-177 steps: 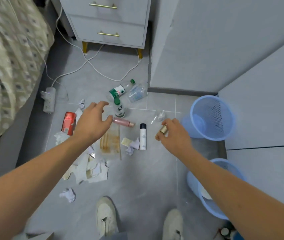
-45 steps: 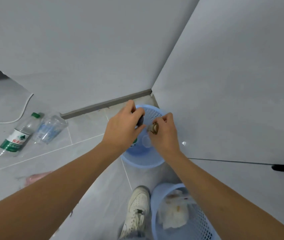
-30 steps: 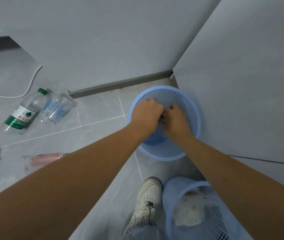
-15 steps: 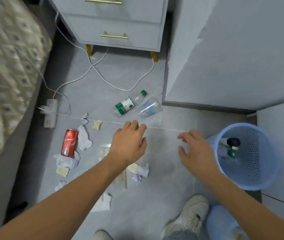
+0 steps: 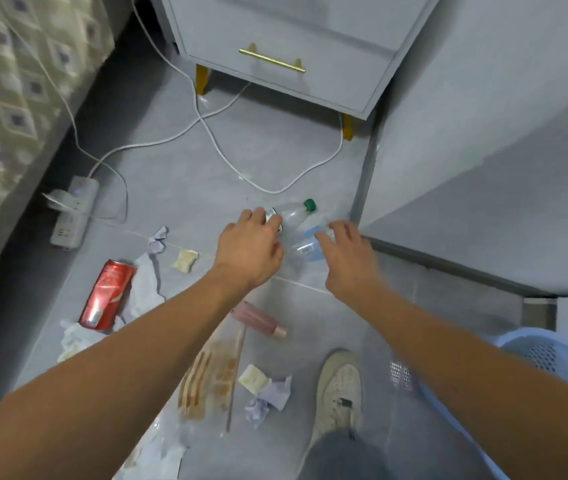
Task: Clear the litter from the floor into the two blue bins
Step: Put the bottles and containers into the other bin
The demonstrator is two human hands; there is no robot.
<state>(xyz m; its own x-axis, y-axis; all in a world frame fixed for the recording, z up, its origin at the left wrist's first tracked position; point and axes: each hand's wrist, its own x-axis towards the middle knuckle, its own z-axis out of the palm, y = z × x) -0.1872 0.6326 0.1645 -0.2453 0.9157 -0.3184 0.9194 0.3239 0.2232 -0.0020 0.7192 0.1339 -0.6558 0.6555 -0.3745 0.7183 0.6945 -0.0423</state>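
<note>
My left hand [image 5: 247, 251] reaches over a clear bottle with a green cap [image 5: 294, 212], its fingertips at the label end. My right hand [image 5: 348, 258] hovers with spread fingers over a crushed clear bottle with a blue label [image 5: 305, 249], which lies beside the first. Neither hand has closed on a bottle. A red can [image 5: 105, 296], a pink bottle [image 5: 258, 320], crumpled paper [image 5: 268, 400], white tissue [image 5: 144, 285] and a striped plastic wrapper [image 5: 209, 379] lie on the floor nearer me. One blue bin [image 5: 549, 351] shows at the lower right, mostly behind my right arm.
A grey nightstand [image 5: 275, 46] stands ahead, with white cables [image 5: 206, 126] trailing to a power strip [image 5: 74, 209] on the left. A bed [image 5: 15, 98] runs along the left side. A grey wall corner [image 5: 362, 188] sits just right of the bottles. My white shoe [image 5: 339, 386] is below.
Both hands went into the far blue bin and came out empty. I then turned back to the litter and moved forward, and the hands now reach the two clear bottles.
</note>
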